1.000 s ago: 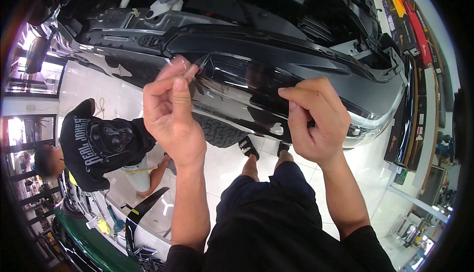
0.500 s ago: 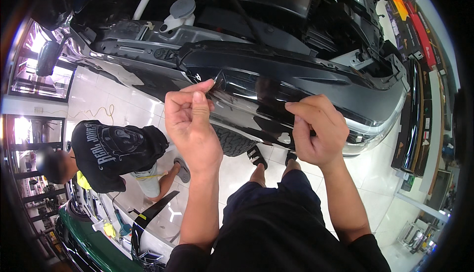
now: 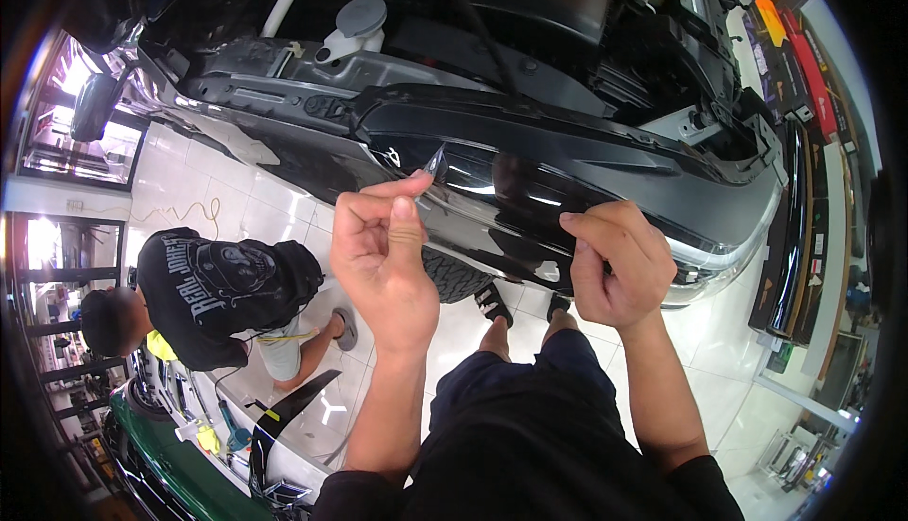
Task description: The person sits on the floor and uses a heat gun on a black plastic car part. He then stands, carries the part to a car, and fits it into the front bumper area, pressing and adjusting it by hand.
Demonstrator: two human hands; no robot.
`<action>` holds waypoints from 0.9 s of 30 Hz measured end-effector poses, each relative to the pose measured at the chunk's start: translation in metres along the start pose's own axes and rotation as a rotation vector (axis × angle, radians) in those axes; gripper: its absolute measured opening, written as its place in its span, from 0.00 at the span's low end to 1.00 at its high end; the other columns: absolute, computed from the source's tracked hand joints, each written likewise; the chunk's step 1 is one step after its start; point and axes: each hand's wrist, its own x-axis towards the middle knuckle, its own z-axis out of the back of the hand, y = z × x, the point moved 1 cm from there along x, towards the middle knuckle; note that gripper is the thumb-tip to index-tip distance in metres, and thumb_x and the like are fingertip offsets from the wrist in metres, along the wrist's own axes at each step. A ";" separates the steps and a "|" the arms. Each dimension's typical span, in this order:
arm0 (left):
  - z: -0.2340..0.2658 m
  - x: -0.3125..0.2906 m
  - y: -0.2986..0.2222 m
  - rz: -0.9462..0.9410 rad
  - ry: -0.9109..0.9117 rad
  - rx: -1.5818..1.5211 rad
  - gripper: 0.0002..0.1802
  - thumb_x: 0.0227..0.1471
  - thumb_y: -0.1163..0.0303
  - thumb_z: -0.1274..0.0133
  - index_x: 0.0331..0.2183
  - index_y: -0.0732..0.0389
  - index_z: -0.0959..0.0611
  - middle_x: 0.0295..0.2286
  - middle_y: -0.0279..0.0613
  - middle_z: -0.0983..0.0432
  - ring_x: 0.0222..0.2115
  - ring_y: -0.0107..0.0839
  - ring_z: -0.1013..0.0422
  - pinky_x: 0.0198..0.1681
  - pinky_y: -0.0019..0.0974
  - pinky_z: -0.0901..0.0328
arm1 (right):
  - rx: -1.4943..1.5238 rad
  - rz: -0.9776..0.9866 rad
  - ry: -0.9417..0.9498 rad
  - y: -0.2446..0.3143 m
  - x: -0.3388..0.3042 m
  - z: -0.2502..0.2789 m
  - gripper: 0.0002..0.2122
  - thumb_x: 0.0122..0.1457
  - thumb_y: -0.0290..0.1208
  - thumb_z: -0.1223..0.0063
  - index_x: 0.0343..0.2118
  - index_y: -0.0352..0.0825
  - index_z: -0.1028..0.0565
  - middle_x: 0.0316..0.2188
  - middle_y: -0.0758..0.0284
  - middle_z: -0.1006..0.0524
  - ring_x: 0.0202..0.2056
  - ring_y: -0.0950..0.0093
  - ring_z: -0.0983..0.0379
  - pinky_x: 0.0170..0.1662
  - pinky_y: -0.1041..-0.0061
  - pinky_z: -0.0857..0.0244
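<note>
My left hand [image 3: 386,266] is closed, with thumb and forefinger pinching the curled, clear-looking corner of a thin glossy dark film [image 3: 515,181]. Across from it, my right hand [image 3: 619,261] is closed too, its fingertips pinching the film's other side. Between both hands the film spans in front of the black front fender [image 3: 312,152] and the headlight [image 3: 700,258] of a car. Reflections make the film's lower edge hard to tell from the bodywork behind it.
Beyond my hands lies the open engine bay [image 3: 539,1], with a grey-capped reservoir [image 3: 361,18]. A tyre [image 3: 452,273] shows below the fender. At left a co-worker in a black shirt [image 3: 227,280] crouches beside a green car [image 3: 161,441]. Long boxes [image 3: 813,228] line the right side.
Both my hands have shifted slightly right and toward me, still pinching the film. The film's corner at my left fingertips stands up more clearly. The co-worker has barely moved.
</note>
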 end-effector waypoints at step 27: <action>0.011 0.006 0.000 0.086 0.090 -0.063 0.07 0.67 0.72 0.47 0.35 0.60 0.26 0.45 0.50 0.19 0.33 0.21 0.31 0.39 0.28 0.36 | 0.137 -0.475 0.052 0.017 0.017 0.002 0.07 0.57 0.17 0.48 0.36 0.27 0.18 0.24 0.64 0.22 0.21 0.79 0.28 0.24 0.80 0.36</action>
